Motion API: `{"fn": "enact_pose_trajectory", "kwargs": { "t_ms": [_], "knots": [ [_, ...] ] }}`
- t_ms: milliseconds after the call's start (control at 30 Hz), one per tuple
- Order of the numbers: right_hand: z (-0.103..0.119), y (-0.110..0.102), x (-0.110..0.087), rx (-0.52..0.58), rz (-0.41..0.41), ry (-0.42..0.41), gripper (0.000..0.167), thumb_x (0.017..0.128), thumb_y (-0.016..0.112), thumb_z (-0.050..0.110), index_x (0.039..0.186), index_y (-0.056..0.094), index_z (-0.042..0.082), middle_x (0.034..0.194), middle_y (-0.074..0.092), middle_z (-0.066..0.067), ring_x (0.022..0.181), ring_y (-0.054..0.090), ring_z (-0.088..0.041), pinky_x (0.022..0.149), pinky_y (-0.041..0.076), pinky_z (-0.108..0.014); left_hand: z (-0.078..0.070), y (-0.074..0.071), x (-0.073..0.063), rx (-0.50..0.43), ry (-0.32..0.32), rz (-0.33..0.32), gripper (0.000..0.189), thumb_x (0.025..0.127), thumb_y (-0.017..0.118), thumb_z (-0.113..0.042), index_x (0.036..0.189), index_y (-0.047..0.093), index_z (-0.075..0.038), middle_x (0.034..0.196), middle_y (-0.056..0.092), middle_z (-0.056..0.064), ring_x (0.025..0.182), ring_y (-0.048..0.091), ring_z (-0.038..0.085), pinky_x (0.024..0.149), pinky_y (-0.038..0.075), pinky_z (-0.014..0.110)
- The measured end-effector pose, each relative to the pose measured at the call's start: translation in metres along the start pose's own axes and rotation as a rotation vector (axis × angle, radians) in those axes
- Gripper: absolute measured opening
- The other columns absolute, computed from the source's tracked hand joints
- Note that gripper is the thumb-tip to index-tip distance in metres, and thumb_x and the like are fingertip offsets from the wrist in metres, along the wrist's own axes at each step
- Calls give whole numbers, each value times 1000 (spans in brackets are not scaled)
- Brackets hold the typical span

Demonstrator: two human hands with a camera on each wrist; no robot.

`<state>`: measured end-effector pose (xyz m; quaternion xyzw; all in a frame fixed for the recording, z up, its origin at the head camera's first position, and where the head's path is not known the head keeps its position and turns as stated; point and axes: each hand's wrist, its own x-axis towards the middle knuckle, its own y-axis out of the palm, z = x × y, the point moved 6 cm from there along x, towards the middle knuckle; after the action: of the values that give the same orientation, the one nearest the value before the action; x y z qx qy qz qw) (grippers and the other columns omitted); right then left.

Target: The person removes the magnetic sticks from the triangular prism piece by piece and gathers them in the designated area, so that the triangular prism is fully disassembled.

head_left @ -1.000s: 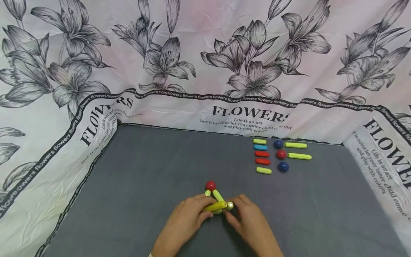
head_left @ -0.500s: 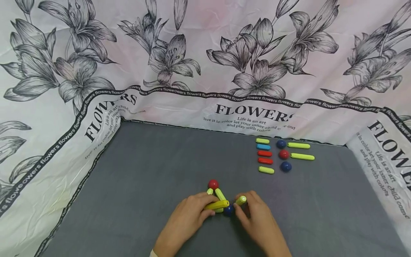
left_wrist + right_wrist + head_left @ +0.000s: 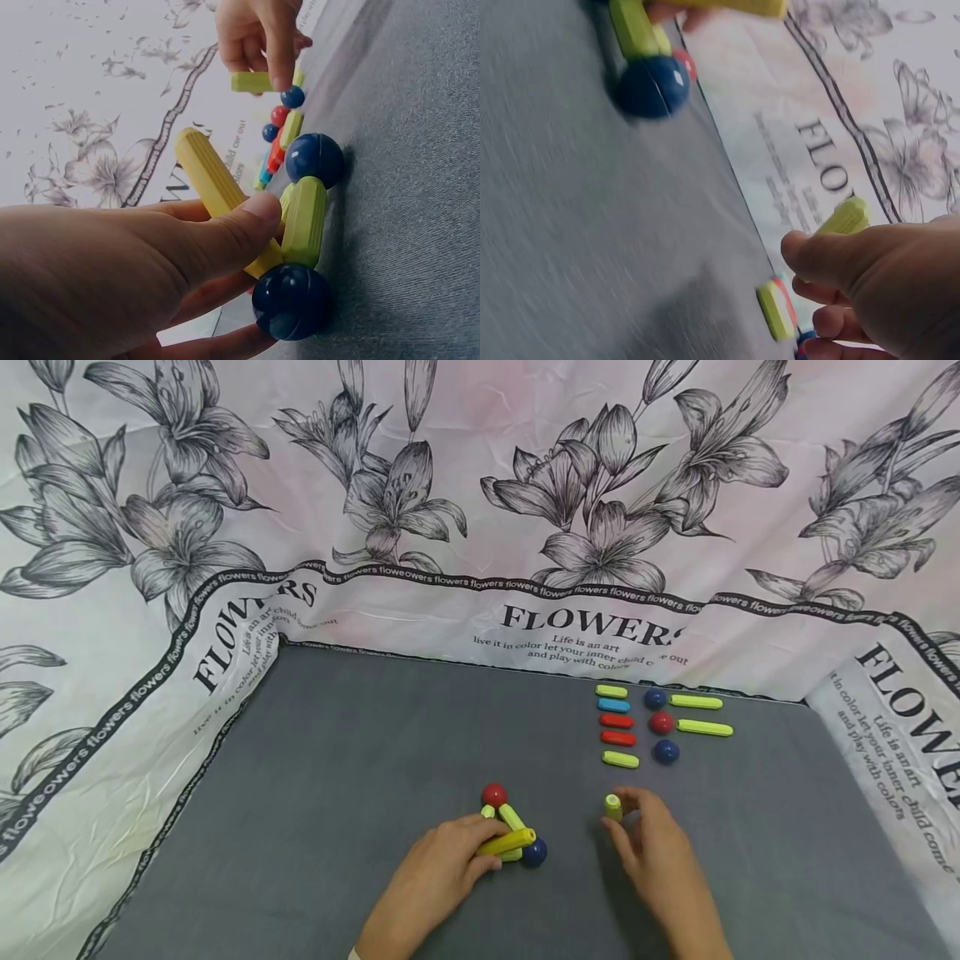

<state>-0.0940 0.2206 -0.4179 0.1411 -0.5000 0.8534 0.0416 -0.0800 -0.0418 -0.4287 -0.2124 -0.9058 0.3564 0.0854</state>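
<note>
My left hand (image 3: 442, 868) holds a yellow magnetic rod (image 3: 513, 841) at a slant between thumb and fingers. Its lower end meets a dark blue ball (image 3: 291, 301) in the left wrist view. Under and beside that hand, yellow-green rods (image 3: 512, 817) form a flat triangle, with a red ball (image 3: 494, 795) at the far corner and another blue ball (image 3: 534, 852) at the right corner. Part of the triangle is hidden by the hand. Off to the right, my right hand (image 3: 660, 847) pinches a short yellow-green rod (image 3: 613, 807), raised above the table and apart from the triangle.
On the grey tabletop (image 3: 360, 735) at back right lie short rods in a column, including a blue one (image 3: 612, 705) and a red one (image 3: 617, 721). Beside them are blue and red balls (image 3: 662, 722) and two long yellow-green rods (image 3: 705, 727). A flower-print cloth (image 3: 420, 610) borders the table.
My right hand has moved right, away from the triangle's blue corner ball, carrying the yellow-green rod. That ball now shows fully. My left hand keeps its hold on the yellow rod.
</note>
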Motion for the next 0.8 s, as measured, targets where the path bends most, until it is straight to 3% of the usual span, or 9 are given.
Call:
{"fn": "enact_pose_trajectory", "kwargs": {
  "t_ms": [233,400,533,800],
  "knots": [
    [-25,-10,10,-97,50,92,33,91,85,11,118,66,7,107,68,-10,74,54,-17,64,46,-36,-8,6,1,67,18,-9,35,91,84,-22,125,75,-20,119,73,-9,102,67,4,88,58,28],
    [-33,-14,12,-104,0,43,32,88,87,8,116,72,10,104,68,-7,74,58,-19,63,47,-41,-10,10,-1,67,7,1,36,91,84,-24,126,74,-20,120,73,-9,103,67,5,88,58,28],
    [-36,-15,14,-100,-41,-8,32,87,87,6,116,76,12,103,68,-6,81,67,-28,66,51,-52,-9,12,-2,66,-10,20,39,91,84,-25,128,73,-21,122,72,-9,105,67,5,89,58,28],
    [-45,-7,25,-136,41,25,32,90,84,6,121,76,10,112,67,-9,94,69,-34,75,54,-57,-11,18,-2,46,-26,67,39,90,85,-30,125,71,-22,112,67,-14,94,61,1,86,56,25]
  ]
}}
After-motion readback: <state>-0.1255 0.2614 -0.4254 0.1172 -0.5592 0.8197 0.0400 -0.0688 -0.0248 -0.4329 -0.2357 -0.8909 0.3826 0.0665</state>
